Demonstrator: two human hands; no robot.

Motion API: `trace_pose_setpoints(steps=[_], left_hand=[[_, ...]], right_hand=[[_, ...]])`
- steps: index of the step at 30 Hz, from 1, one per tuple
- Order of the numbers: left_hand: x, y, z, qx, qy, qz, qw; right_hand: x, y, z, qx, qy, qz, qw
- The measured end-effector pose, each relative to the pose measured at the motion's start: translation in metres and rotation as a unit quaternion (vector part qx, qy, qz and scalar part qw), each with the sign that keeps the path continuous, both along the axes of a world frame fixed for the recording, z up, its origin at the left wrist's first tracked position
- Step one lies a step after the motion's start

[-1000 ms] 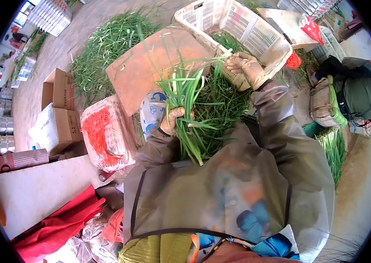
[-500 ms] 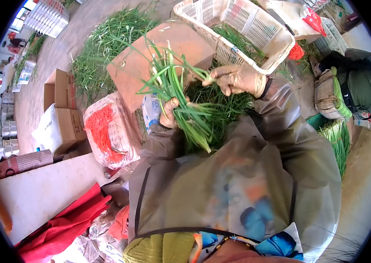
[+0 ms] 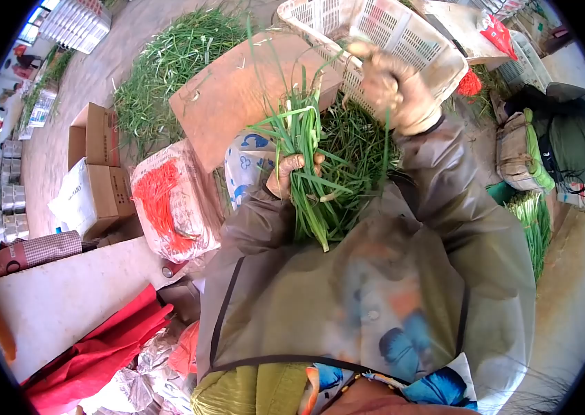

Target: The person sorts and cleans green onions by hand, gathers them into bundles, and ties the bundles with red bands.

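Note:
My left hand (image 3: 285, 176) is wrapped round a bunch of long, thin green stalks (image 3: 308, 162), like chives or green garlic. The leaves droop toward my lap and some paler ends point up. My right hand (image 3: 397, 90), in a dirty pale glove, is raised to the right of the bunch, in front of the basket. Its fingers are curled and partly blurred. One long green leaf (image 3: 386, 149) hangs just under it and seems to be held there. More loose greens (image 3: 355, 135) are heaped below my hands.
A white plastic basket (image 3: 438, 86) stands ahead on the right. A brown board (image 3: 223, 90) lies in front, with a pile of greens (image 3: 168, 69) beyond. Red ties (image 3: 159, 200) rest on a wrapped bundle (image 3: 192, 207) at left, near a cardboard box (image 3: 102, 149).
My right hand has moved up and right, away from the bunch, where it was pinching leaves. The bunch in my left hand has shifted slightly right and now stands more upright.

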State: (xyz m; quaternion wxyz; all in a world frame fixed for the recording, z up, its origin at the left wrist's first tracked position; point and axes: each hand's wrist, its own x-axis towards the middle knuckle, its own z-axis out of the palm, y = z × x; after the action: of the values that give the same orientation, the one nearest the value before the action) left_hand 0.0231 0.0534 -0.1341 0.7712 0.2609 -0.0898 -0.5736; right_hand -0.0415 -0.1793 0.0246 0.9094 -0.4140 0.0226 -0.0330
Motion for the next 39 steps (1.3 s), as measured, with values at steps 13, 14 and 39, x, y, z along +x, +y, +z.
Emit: trace_pose_setpoints(steps=[13, 14, 39], left_hand=[[0.004, 0.0, -0.011, -0.027, -0.015, -0.034, 0.999], [0.003, -0.003, -0.003, -0.057, 0.002, -0.035, 0.998], [0.018, 0.011, -0.015, -0.253, 0.076, -0.03, 0.964]], right_hand=[[-0.008, 0.07, -0.05, -0.444, 0.121, -0.019, 0.887], [0.002, 0.051, -0.066, -0.537, 0.011, -0.094, 0.838], [-0.052, 0.004, -0.123, -0.356, 0.063, -0.102, 0.927]])
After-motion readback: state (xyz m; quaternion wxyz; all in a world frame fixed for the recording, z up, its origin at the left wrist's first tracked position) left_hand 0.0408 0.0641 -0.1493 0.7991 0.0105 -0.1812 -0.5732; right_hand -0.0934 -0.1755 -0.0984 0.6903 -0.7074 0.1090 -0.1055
